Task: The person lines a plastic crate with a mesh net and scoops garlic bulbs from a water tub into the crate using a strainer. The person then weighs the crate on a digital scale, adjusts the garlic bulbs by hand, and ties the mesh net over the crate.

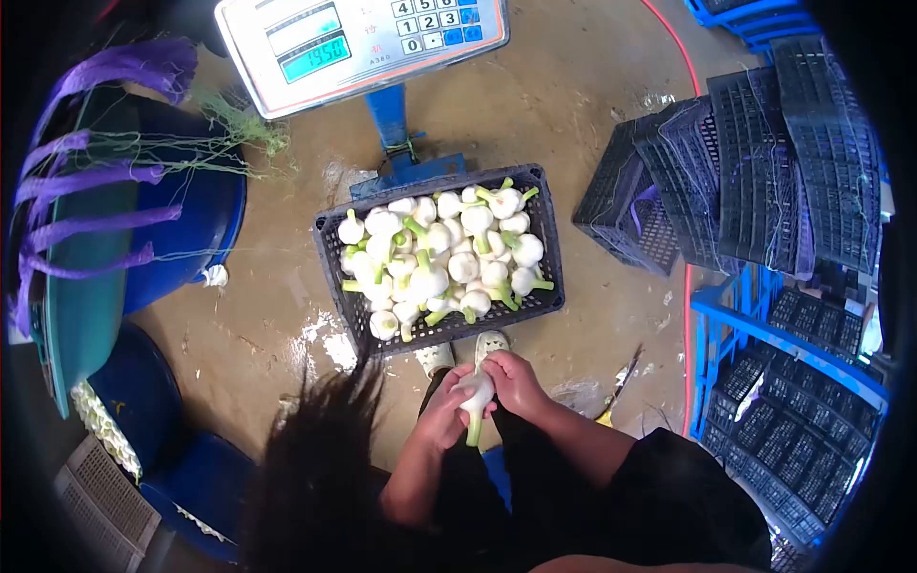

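A white garlic bulb (477, 392) with a green stem pointing down is held between both hands over my lap. My left hand (444, 409) is wrapped round its left side. My right hand (514, 382) has its fingers closed on the upper right part of the bulb. Just beyond the hands, a black plastic crate (438, 345) on the floor holds many white bulbs (464, 266) with short green stems. The crate stands at the foot of a scale (368, 48) whose display is lit.
Stacked black crates (755, 172) stand at the right, near a blue metal frame (793, 346) and a red hose (688, 325). Blue barrels (186, 224), purple strips (105, 223) and green strings (239, 129) are at the left. The brown floor (277, 296) looks wet.
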{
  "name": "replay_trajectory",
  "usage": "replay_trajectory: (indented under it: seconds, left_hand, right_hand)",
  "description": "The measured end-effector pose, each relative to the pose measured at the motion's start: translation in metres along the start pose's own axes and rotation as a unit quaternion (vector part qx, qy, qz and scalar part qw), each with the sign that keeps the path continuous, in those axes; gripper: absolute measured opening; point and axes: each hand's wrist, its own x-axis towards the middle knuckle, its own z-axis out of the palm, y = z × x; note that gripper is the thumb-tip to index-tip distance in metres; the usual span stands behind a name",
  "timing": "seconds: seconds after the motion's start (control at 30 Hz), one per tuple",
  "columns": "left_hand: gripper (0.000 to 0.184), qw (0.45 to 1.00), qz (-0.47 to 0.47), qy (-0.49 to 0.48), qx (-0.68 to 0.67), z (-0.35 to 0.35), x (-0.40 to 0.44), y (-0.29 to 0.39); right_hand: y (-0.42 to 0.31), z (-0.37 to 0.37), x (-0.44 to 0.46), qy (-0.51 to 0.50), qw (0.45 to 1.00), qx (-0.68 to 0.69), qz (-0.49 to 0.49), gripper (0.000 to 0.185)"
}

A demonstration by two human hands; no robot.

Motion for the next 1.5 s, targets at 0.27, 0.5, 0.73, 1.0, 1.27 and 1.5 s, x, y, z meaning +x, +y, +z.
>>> replay_trajectory:
  seconds: [0.27,0.5,0.73,1.0,1.27,1.5]
  left_hand:
    - [0.068,0.994,-0.009,-0.032,0.101,0.007,0.004,-0.034]
    - [0.088,0.899,0.168,0.034,0.402,0.026,-0.024,-0.042]
    - [0.064,0.697,0.313,0.515,0.388,-0.097,-0.136,-0.050]
    - [0.058,0.320,0.086,0.890,0.313,-0.283,-0.353,-0.121]
    - [0.051,0.307,-0.197,0.829,0.423,-0.306,-0.297,-0.123]
    - [0.047,0.374,0.287,0.563,0.679,-0.176,-0.080,0.017]
  right_hand:
    - [0.004,-0.030,-0.017,-0.021,0.999,-0.014,-0.032,0.013]
    - [-0.001,-0.017,-0.029,-0.082,0.995,-0.012,-0.058,0.015]
    - [0.006,-0.002,-0.020,-0.357,0.855,-0.374,-0.028,0.021]
    - [-0.039,0.065,0.141,0.034,0.861,-0.407,-0.304,0.037]
    - [-0.049,0.101,0.236,0.027,0.720,-0.543,-0.431,0.042]
    - [-0.018,0.005,0.199,-0.037,0.779,-0.510,-0.364,0.041]
